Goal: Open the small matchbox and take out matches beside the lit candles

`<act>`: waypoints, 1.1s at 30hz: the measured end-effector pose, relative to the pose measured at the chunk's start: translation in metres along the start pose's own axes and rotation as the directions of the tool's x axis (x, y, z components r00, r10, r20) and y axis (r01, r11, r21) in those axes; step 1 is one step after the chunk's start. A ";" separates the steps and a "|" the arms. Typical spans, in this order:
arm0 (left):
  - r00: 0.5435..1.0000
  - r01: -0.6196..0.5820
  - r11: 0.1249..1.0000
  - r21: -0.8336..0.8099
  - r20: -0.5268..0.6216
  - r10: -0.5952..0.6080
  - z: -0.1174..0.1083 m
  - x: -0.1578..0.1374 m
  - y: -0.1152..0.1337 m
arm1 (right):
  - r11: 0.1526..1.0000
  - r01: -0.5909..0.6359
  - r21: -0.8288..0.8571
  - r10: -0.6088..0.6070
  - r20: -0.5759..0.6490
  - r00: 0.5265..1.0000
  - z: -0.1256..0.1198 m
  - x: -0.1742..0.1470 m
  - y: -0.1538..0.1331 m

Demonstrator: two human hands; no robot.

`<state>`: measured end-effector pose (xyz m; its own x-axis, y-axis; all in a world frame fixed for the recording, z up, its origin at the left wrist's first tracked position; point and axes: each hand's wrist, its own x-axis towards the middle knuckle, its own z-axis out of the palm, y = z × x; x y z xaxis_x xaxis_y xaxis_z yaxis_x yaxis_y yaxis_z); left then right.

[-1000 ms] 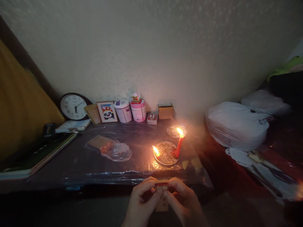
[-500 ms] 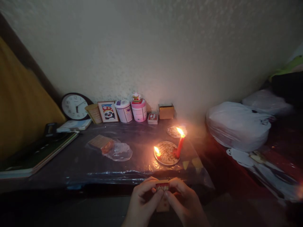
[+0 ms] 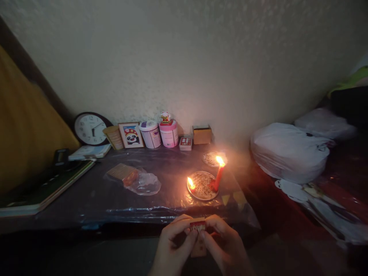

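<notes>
Close to me, at the bottom of the head view, a matchbook (image 3: 198, 250) with a row of red-tipped matches is held upright between both hands. My left hand (image 3: 178, 241) pinches its left side, thumb on the match row. On the other side my right hand (image 3: 222, 239) grips it the same way, both thumbs nearly meeting in front. Beyond them a round metal plate (image 3: 203, 186) lies on the table, dotted with dark bits. A tall red candle (image 3: 219, 175) burns at its right edge, leaning slightly; a low candle stub (image 3: 191, 186) burns at its left.
A second plate (image 3: 209, 158) lies behind. Along the wall stand a clock (image 3: 91, 129), a panda picture (image 3: 132, 135), two canisters (image 3: 169, 135) and a cardboard box (image 3: 202, 135). Left of the candles rests a clear plastic wrapper (image 3: 145, 184); white bags (image 3: 287, 153) sit at right.
Both hands stay almost still on the matchbook. The candle flames have flickered slightly, and the view has shifted a touch.
</notes>
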<state>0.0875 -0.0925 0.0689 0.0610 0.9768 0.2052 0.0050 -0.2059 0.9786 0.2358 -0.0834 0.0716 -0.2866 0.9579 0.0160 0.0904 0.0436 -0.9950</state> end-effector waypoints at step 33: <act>0.994 -0.107 0.993 -0.058 -0.001 0.107 -0.009 -0.005 0.000 | 0.983 0.161 0.085 -0.164 0.027 0.986 -0.005 -0.002 -0.006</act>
<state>0.0787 -0.0968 0.0679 0.0597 0.9491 0.3092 -0.0598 -0.3058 0.9502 0.2402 -0.0843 0.0781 -0.3235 0.9297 0.1763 -0.0388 0.1731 -0.9841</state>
